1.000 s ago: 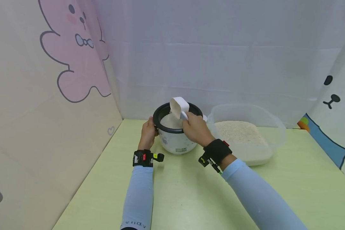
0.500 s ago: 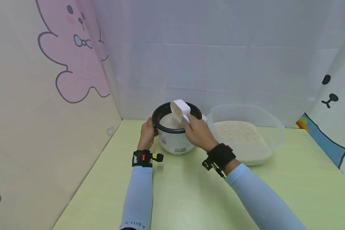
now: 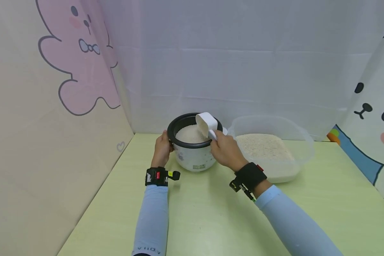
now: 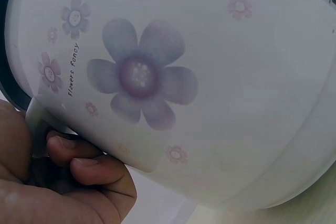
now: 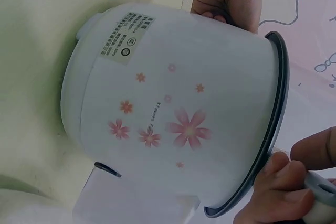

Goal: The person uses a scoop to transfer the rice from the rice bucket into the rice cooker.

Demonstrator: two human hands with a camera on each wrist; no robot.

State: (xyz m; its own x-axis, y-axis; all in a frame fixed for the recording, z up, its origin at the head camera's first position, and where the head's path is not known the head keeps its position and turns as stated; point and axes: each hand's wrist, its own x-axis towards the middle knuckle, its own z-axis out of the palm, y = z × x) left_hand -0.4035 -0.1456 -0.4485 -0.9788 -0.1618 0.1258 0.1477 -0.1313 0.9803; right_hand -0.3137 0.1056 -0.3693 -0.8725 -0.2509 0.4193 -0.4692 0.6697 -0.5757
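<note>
A white rice cooker (image 3: 193, 158) with printed flowers and a black rim stands at the back of the table, white rice (image 3: 188, 134) inside it. On its left side my left hand (image 3: 161, 150) grips the side handle; in the left wrist view the curled fingers (image 4: 102, 169) go round that handle (image 4: 39, 121). My right hand (image 3: 226, 151) holds a white measuring scoop (image 3: 207, 121) by its short handle. The scoop is tilted over the right part of the cooker's opening, its mouth facing left and down. In the right wrist view only the scoop's grey-white handle (image 5: 320, 187) shows.
Right of the cooker sits a translucent plastic tub (image 3: 302, 142) of rice (image 3: 264, 146), close to the right forearm. A pale curtain (image 3: 236, 71) hangs behind the light green table (image 3: 198, 220), and printed cloth (image 3: 67, 149) borders the left.
The right hand and the scoop have moved a little to the right and slightly down, towards the cooker's right rim. The left hand keeps its hold on the handle. The head view has shifted slightly.
</note>
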